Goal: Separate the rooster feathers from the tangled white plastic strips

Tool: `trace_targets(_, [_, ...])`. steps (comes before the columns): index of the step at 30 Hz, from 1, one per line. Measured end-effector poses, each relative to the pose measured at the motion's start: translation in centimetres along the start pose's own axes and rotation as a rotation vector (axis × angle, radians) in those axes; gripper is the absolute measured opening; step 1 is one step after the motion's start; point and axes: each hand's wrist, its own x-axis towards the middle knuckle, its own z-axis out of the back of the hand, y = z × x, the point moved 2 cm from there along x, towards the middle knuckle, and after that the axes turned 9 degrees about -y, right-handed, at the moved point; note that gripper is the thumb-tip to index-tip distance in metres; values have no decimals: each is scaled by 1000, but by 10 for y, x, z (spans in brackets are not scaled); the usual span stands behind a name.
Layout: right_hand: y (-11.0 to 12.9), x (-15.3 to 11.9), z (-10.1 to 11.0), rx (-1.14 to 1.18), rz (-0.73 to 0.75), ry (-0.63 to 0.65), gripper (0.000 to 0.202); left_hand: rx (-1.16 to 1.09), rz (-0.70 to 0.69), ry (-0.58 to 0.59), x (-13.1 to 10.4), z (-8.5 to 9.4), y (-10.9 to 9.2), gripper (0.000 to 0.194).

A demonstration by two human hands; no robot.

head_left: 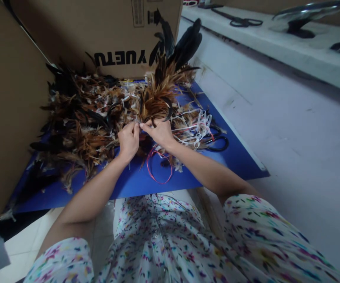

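Observation:
My left hand (129, 140) and my right hand (161, 133) meet fingertip to fingertip over the blue board. Above them stands a bundle of brown and black feathers (158, 96), its base at my right fingers, which are closed around it. The left thumb and finger pinch something small and pale by the bundle's base, too fine to make out. A wide heap of loose feathers (84, 129) spreads to the left. White ribbon (201, 127) lies in loops right of my right hand. A loop of pink string (159, 181) rests just below the hands.
Black-handled scissors (221, 144) lie partly under ribbon on the blue board (187, 179). Cardboard boxes (78, 35) rise behind and at left. A white ledge (276, 37) along the right wall holds another pair of scissors (245, 22).

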Motion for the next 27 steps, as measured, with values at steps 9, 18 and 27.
trace_targets(9, [-7,1,0,56,-58,35,21,19,-107,-42,3,4,1,22])
trace_targets(18, [-18,1,-6,118,-58,79,21,-28,-42,-81,1,5,4,24])
trace_targets(27, [-30,5,-6,99,-126,168,21,-282,228,11,-5,-8,14,27])
